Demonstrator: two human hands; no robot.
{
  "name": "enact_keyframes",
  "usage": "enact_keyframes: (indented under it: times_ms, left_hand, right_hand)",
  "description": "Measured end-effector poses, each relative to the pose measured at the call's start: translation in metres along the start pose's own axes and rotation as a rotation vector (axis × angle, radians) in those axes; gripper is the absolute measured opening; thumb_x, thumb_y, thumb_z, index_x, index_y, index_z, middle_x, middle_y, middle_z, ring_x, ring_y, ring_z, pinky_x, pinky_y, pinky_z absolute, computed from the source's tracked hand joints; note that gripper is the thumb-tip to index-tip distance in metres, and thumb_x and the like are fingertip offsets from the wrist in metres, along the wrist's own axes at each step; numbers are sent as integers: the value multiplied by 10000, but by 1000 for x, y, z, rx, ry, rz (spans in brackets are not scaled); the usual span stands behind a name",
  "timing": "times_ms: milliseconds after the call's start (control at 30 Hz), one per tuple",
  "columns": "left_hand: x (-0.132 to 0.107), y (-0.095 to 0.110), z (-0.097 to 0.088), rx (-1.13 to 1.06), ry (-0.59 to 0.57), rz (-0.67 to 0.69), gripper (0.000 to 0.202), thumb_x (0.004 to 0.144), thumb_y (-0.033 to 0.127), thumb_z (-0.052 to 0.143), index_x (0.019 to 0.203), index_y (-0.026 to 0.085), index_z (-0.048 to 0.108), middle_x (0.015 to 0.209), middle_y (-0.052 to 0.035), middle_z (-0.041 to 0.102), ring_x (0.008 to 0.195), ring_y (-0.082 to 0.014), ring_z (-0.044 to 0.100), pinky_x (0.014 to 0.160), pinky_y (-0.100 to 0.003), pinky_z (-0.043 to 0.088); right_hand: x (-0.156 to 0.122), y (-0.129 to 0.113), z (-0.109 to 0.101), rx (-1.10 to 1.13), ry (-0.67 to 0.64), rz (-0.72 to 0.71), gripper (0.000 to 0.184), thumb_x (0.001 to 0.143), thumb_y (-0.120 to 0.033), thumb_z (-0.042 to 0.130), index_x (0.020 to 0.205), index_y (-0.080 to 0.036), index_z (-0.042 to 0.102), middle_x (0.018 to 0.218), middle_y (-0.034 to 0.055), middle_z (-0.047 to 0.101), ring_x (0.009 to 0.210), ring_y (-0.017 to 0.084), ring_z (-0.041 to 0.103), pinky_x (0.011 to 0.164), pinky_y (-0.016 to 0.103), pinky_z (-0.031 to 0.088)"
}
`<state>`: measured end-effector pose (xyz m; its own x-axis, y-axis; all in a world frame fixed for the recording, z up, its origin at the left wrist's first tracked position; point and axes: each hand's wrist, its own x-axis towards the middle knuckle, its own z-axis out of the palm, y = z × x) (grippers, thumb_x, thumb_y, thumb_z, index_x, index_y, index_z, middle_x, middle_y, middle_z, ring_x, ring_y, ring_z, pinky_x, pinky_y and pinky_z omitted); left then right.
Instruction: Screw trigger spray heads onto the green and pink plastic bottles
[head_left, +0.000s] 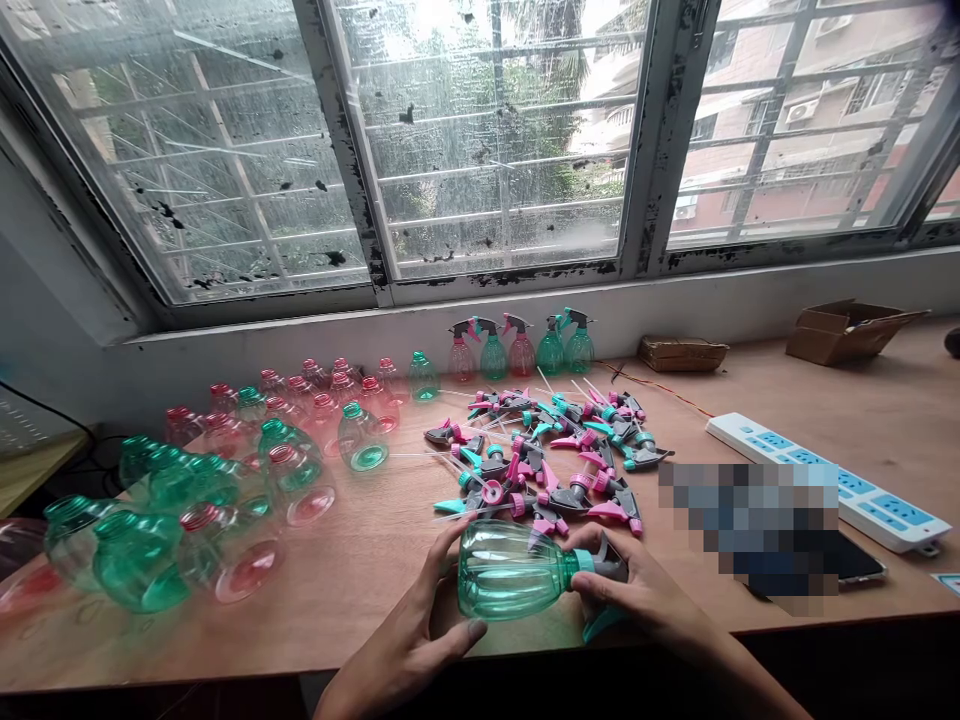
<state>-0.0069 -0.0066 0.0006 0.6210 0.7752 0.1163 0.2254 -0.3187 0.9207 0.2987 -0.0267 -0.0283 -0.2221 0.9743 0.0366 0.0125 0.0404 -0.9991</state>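
Note:
A clear green spray bottle (510, 572) lies sideways between my hands above the table's front edge, its base to the left. My left hand (420, 610) is closed around the base end, thumb below and fingers partly hidden behind it. My right hand (637, 590) grips the grey and teal spray head (592, 562) at the bottle's neck; the teal trigger points down. Just beyond the bottle lies a pile of loose spray heads (529, 455) in pink, teal and grey, with thin clear tubes.
Several open green bottles (142, 565) and pink bottles (232, 560) stand at the left. Along the wall is a row of bottles with spray heads fitted (521, 350). To the right are a white power strip (825, 480), a phone (847, 560), and cardboard boxes (847, 335).

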Motion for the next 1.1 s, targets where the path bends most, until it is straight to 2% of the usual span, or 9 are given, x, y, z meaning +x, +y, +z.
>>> enact_keyframes:
  times_ms: [300, 567, 700, 867, 967, 1100]
  left_hand:
    - [-1, 3, -1, 28, -5, -4, 755, 963, 331, 643, 1566, 375, 190, 1687, -35, 203, 1534, -349, 220, 1259, -563, 190]
    - [0, 0, 1, -29, -15, 5, 741, 978, 300, 638, 1555, 419, 189, 1696, -21, 181, 1502, -331, 319, 1247, -518, 278]
    - [-1, -2, 1, -7, -15, -18, 752, 981, 311, 627, 1561, 415, 162, 1696, -16, 183, 1529, -325, 251, 1263, -535, 216]
    - [-4, -10, -1, 70, 4, -59, 914, 970, 345, 622, 1588, 391, -50, 1717, -22, 66, 1564, -327, 89, 1268, -574, 105]
    - [-5, -11, -3, 109, -2, -83, 875, 976, 374, 600, 1601, 365, -12, 1721, -1, 20, 1570, -325, 17, 1275, -556, 42]
    - [-5, -8, -5, 125, -20, -59, 798, 989, 399, 569, 1606, 346, 67, 1718, -2, 68, 1565, -334, 68, 1279, -543, 53]
  right_hand:
    - [-2, -1, 0, -10, 4, -10, 293, 827, -410, 784, 1032, -224, 687, 842, -12, 626, 734, 180, 570, 631, 267, 454]
    - [0, 0, 0, 21, 3, -7, 303, 831, -404, 790, 1042, -217, 677, 860, -21, 623, 693, 151, 559, 613, 250, 433]
    - [0, -3, 0, -8, -2, -14, 302, 825, -406, 793, 1030, -217, 679, 869, -13, 632, 748, 172, 574, 637, 256, 448]
    - [-2, -5, 1, -20, 4, -6, 311, 823, -427, 781, 1026, -215, 677, 854, -6, 636, 751, 187, 589, 636, 269, 466]
    - [-1, -4, 1, -30, 2, -14, 331, 817, -443, 783, 1031, -215, 678, 865, -1, 638, 753, 192, 599, 631, 270, 474]
    - [-1, -4, 1, -33, -5, -16, 331, 821, -448, 780, 1035, -219, 675, 864, -5, 637, 747, 187, 594, 632, 268, 477]
